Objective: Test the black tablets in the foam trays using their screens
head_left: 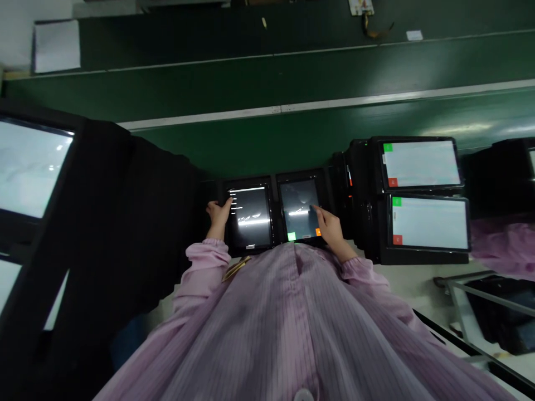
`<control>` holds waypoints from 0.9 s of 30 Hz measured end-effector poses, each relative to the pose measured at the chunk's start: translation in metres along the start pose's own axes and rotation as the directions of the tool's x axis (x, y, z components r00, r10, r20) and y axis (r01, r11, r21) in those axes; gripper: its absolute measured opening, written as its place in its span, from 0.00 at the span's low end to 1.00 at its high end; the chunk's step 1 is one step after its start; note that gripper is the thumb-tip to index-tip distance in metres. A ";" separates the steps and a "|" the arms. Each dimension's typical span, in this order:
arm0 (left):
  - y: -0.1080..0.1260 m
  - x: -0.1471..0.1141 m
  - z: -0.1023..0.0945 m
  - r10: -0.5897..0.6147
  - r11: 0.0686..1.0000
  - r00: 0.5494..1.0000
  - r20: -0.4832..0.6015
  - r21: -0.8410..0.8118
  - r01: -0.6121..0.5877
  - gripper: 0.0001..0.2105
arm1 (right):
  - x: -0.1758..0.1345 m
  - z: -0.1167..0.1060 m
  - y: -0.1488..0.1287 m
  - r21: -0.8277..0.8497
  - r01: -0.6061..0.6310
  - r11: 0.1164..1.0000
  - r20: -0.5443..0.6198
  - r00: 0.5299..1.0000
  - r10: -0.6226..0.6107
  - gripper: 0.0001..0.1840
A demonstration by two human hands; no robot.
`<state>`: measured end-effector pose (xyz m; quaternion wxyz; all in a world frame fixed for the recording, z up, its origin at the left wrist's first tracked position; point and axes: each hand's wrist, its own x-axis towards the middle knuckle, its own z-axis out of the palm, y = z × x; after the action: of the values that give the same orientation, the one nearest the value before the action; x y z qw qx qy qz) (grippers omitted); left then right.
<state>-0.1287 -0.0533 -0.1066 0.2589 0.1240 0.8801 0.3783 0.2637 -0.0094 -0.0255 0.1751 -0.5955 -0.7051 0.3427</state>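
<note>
Two dark tablet-like devices lie side by side on the green bench in front of my body. My left hand [218,214] is at the left edge of the left tablet [253,217], thumb over its screen beside a list of small white text lines, other fingers spread outward. Over the right tablet [298,206], my right hand [331,225] points with the index finger at the screen's right side; its other fingers look curled in. A green square and an orange square show at that screen's bottom corners. Whether the fingertips touch the glass I cannot tell.
On the right, two lit tablets [422,162] [430,223] with white screens rest on dark stacks. Large dark devices [33,161] stand at the left. A white sheet [57,46] lies at the back left. Another person's pink sleeve [507,245] shows at the right, above a metal frame [463,301].
</note>
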 end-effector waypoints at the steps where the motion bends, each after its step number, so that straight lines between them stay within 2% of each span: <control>1: 0.001 0.000 0.000 -0.005 1.000 1.000 0.002 -0.001 0.005 0.25 | -0.001 -0.001 0.000 0.005 -0.001 1.000 -0.007 1.000 0.001 0.29; 5: -0.002 -0.005 -0.006 -0.001 1.000 1.000 0.028 -0.022 0.001 0.20 | 0.000 -0.006 0.001 0.023 -0.005 1.000 -0.040 0.999 0.006 0.29; 10: -0.017 -0.017 -0.017 0.041 0.997 0.996 0.081 -0.070 -0.035 0.15 | -0.001 -0.009 0.002 0.044 -0.013 0.999 -0.070 0.997 0.016 0.30; 16: -0.027 -0.020 -0.019 0.050 0.994 0.991 0.126 -0.108 -0.036 0.20 | -0.003 -0.011 0.002 0.058 -0.005 0.998 -0.092 0.996 0.010 0.30; 27: -0.009 -0.025 -0.013 0.015 0.999 0.994 0.109 -0.043 -0.010 0.26 | -0.010 -0.024 0.008 0.025 -0.026 0.999 -0.158 0.987 0.030 0.33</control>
<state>-0.1157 -0.0779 -0.0966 0.3067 0.1445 0.8556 0.3912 0.2871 -0.0125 -0.0126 0.2324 -0.6287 -0.6767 0.3047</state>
